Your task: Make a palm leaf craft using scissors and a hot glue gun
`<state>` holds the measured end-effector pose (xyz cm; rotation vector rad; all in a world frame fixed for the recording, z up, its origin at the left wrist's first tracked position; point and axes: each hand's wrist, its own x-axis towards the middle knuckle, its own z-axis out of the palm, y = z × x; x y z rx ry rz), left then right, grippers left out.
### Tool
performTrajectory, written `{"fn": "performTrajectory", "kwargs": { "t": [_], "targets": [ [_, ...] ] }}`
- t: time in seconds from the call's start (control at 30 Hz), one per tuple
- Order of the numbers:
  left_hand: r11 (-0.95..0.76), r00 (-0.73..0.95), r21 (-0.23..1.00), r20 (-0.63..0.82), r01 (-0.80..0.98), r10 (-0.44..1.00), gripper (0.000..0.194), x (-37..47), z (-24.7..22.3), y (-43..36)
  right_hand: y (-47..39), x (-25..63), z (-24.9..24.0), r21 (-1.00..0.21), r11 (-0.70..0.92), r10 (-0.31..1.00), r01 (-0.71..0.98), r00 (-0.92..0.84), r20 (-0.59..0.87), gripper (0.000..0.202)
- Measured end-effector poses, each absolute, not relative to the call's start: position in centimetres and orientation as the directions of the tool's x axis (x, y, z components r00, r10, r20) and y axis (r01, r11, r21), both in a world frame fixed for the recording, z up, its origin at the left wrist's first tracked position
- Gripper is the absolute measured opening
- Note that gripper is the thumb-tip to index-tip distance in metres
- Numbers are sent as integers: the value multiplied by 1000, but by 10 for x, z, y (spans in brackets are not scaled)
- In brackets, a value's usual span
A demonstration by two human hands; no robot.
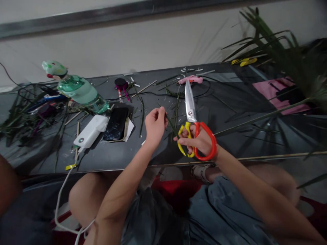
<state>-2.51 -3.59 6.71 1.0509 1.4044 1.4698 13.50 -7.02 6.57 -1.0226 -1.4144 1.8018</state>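
My left hand (pixel 156 124) is closed, thumb and fingers pinching one end of a narrow green leaf strip (pixel 173 126). The strip slants down to my right hand (pixel 201 140), whose fingers are bent near its other end. Large scissors (pixel 189 102) with red handles are held in my right hand, their silver blades together and pointing away from me. At the fingers of that same hand is a yellow looped tool (pixel 188 128); its working end is hidden, so I cannot tell its exact kind. Leaf scraps lie on the table beneath both hands.
A pink glue gun (pixel 190 79) lies beyond the scissors on the dark table (pixel 158 156). Left are a phone (pixel 116 124), white power bank (pixel 92 132) with cable, and green bottle (pixel 83 92). Long palm leaves (pixel 286 51) spread at right, one stalk reaching toward my right hand.
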Motion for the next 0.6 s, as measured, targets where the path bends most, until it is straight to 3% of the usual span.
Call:
{"fn": "performTrajectory", "kwargs": {
  "t": [0.17, 0.27, 0.37, 0.5, 0.6],
  "targets": [
    [-8, -314, 1000, 6, -6, 949, 36, -31, 70, -42, -68, 130, 64, -960, -277, 839, -38, -497, -222, 51],
    [60, -116, 998, -55, 36, 992, 44, -35, 70, -59, -57, 133, 67, -971, -235, 856, -37, -481, -189, 51],
    [34, -21, 997, -33, 62, 999, 36, -31, 69, -75, -46, 135, 73, -985, -170, 841, 44, -514, -168, 51],
    [-10, -84, 999, 14, 46, 996, 21, -21, 72, -84, -46, 138, 76, -986, -152, 811, 65, -562, -162, 50],
    [-56, -241, 998, 58, 14, 969, 17, -20, 74, -82, -52, 145, 74, -983, -175, 788, 46, -592, -169, 48]
  ]
}}
